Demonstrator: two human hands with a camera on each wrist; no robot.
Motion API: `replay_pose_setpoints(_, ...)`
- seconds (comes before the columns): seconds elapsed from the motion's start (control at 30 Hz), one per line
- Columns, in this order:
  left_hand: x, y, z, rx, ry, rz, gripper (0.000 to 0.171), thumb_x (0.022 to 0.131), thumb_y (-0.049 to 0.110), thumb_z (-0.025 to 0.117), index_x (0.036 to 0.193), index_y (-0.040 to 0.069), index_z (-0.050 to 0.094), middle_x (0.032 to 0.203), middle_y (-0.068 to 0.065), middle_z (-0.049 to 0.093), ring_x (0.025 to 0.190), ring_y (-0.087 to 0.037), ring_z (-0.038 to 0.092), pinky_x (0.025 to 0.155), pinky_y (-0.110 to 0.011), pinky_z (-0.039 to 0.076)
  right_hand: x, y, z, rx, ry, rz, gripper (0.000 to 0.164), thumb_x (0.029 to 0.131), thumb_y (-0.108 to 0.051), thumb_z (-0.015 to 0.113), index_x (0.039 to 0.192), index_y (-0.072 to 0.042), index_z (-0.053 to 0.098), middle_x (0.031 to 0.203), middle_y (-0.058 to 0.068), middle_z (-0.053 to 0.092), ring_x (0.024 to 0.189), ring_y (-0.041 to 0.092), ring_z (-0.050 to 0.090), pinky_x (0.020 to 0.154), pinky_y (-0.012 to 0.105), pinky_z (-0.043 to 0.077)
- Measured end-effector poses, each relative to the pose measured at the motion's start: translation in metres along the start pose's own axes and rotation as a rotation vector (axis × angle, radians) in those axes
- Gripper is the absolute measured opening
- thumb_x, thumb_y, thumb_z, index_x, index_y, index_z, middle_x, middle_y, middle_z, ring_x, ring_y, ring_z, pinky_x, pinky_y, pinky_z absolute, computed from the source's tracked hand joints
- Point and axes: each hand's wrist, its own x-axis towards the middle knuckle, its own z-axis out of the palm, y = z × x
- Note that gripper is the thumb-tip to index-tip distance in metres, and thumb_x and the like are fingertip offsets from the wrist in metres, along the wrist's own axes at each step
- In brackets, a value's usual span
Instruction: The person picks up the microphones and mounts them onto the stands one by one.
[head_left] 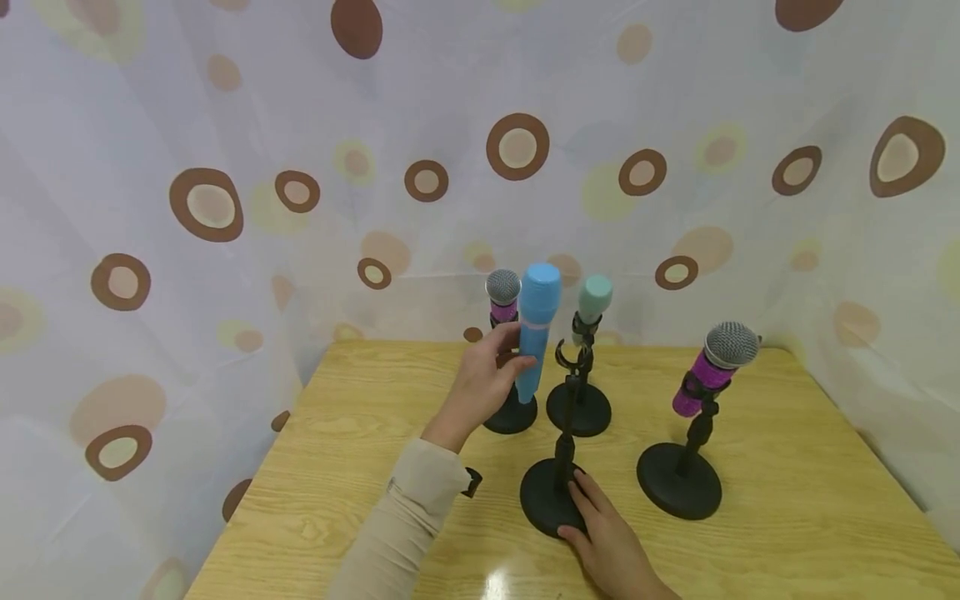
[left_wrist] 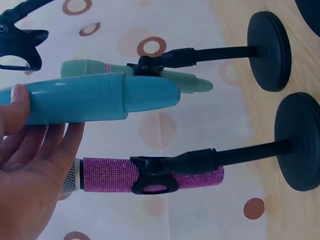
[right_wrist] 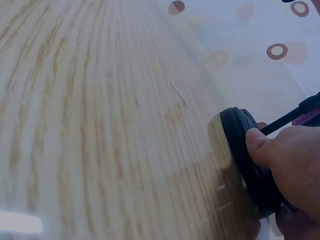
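Observation:
My left hand (head_left: 483, 379) holds a blue microphone (head_left: 537, 325) upright between thumb and fingers, just left of an unfilled stand clip. In the left wrist view the blue microphone (left_wrist: 100, 97) lies across the fingers, its tapered end free. My right hand (head_left: 611, 533) grips the round base of the black microphone stand (head_left: 551, 500) at its near right edge. The right wrist view has the thumb (right_wrist: 257, 142) on top of that base (right_wrist: 245, 155); the other fingers are mostly hidden. The stand's open clip (head_left: 572, 358) is apart from the blue microphone.
Behind stand a purple microphone (head_left: 503, 292) and a mint-green microphone (head_left: 595, 298), each clipped in a black stand. Another purple microphone (head_left: 708, 367) sits in a stand at the right. A small black piece (head_left: 472, 482) shows beside the left sleeve. A patterned curtain (head_left: 300, 125) borders the wooden table (head_left: 360, 400).

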Motion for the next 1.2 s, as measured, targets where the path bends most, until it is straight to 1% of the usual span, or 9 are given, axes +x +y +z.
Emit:
replay_pose_setpoints(0.13, 0.009, 0.005, 0.003, -0.058, -0.007, -0.003, 0.043, 0.098, 0.014, 0.061, 0.14, 0.012, 0.05, 0.135, -0.011, 0.062, 0.122, -0.023, 0.063, 0.101, -0.037, 0.053, 0.0, -0.001, 0.0, 0.003, 0.011, -0.006, 0.06, 0.092, -0.027, 0.07, 0.14, 0.005, 0.051, 0.157, 0.019, 0.036, 0.139, 0.039, 0.043, 0.107, 0.051, 0.045)
replay_pose_setpoints(0.27, 0.016, 0.011, 0.005, -0.11, -0.026, 0.012, 0.043, 0.099, 0.012, 0.059, 0.14, 0.013, 0.05, 0.138, -0.009, 0.06, 0.126, -0.022, 0.06, 0.104, -0.034, 0.051, 0.001, 0.001, 0.001, -0.004, 0.014, -0.009, 0.06, 0.092, -0.027, 0.07, 0.14, 0.005, 0.052, 0.156, 0.018, 0.036, 0.139, 0.039, 0.044, 0.107, 0.051, 0.045)
replay_pose_setpoints(0.43, 0.023, 0.018, 0.009, -0.099, -0.03, 0.047, 0.042, 0.098, 0.011, 0.06, 0.139, 0.012, 0.049, 0.138, -0.009, 0.06, 0.127, -0.022, 0.06, 0.104, -0.032, 0.05, 0.001, 0.003, 0.002, -0.012, 0.01, -0.004, 0.06, 0.093, -0.028, 0.069, 0.14, 0.004, 0.051, 0.157, 0.017, 0.035, 0.14, 0.038, 0.044, 0.107, 0.051, 0.045)
replay_pose_setpoints(0.57, 0.028, 0.021, 0.011, -0.079, -0.036, 0.071, 0.043, 0.098, 0.01, 0.06, 0.139, 0.012, 0.048, 0.14, -0.009, 0.059, 0.128, -0.021, 0.059, 0.104, -0.029, 0.05, 0.0, 0.004, 0.003, -0.016, 0.005, 0.0, 0.06, 0.093, -0.029, 0.069, 0.141, 0.003, 0.051, 0.157, 0.017, 0.035, 0.14, 0.037, 0.044, 0.107, 0.05, 0.045)
replay_pose_setpoints(0.67, 0.032, 0.023, 0.012, -0.085, -0.071, 0.08, 0.045, 0.098, 0.011, 0.06, 0.141, 0.013, 0.046, 0.14, -0.01, 0.058, 0.128, -0.02, 0.059, 0.103, -0.027, 0.051, 0.0, 0.004, 0.003, -0.016, 0.001, 0.005, 0.061, 0.092, -0.029, 0.069, 0.14, 0.003, 0.052, 0.157, 0.017, 0.035, 0.14, 0.037, 0.044, 0.107, 0.051, 0.045)
replay_pose_setpoints(0.73, 0.033, 0.023, 0.012, -0.098, -0.093, 0.083, 0.045, 0.098, 0.011, 0.059, 0.141, 0.012, 0.046, 0.14, -0.011, 0.057, 0.129, -0.021, 0.058, 0.103, -0.029, 0.051, 0.0, 0.004, 0.003, -0.018, -0.003, 0.005, 0.061, 0.093, -0.03, 0.069, 0.141, 0.003, 0.051, 0.157, 0.017, 0.035, 0.14, 0.037, 0.043, 0.107, 0.051, 0.045)
replay_pose_setpoints(0.93, 0.038, 0.023, 0.011, -0.191, -0.132, 0.074, 0.043, 0.097, 0.008, 0.059, 0.138, 0.009, 0.045, 0.139, -0.012, 0.054, 0.13, -0.026, 0.056, 0.105, -0.034, 0.05, -0.001, 0.004, 0.003, -0.018, -0.018, 0.009, 0.061, 0.093, -0.029, 0.069, 0.141, 0.003, 0.05, 0.158, 0.018, 0.034, 0.14, 0.038, 0.043, 0.107, 0.05, 0.045)
replay_pose_setpoints(1.0, 0.039, 0.024, 0.01, -0.214, -0.157, 0.079, 0.044, 0.097, 0.007, 0.059, 0.139, 0.008, 0.044, 0.14, -0.012, 0.053, 0.131, -0.027, 0.055, 0.107, -0.035, 0.049, -0.001, 0.004, 0.003, -0.015, -0.015, 0.01, 0.061, 0.093, -0.029, 0.069, 0.142, 0.003, 0.05, 0.158, 0.017, 0.034, 0.14, 0.038, 0.043, 0.107, 0.05, 0.045)
replay_pose_setpoints(1.2, 0.042, 0.026, 0.007, -0.22, -0.232, 0.119, 0.052, 0.098, 0.011, 0.057, 0.148, 0.01, 0.041, 0.143, -0.013, 0.053, 0.132, -0.026, 0.055, 0.11, -0.035, 0.046, -0.001, 0.004, 0.003, -0.004, 0.003, 0.0, 0.061, 0.093, -0.028, 0.069, 0.141, 0.003, 0.05, 0.158, 0.018, 0.035, 0.14, 0.038, 0.043, 0.107, 0.05, 0.045)
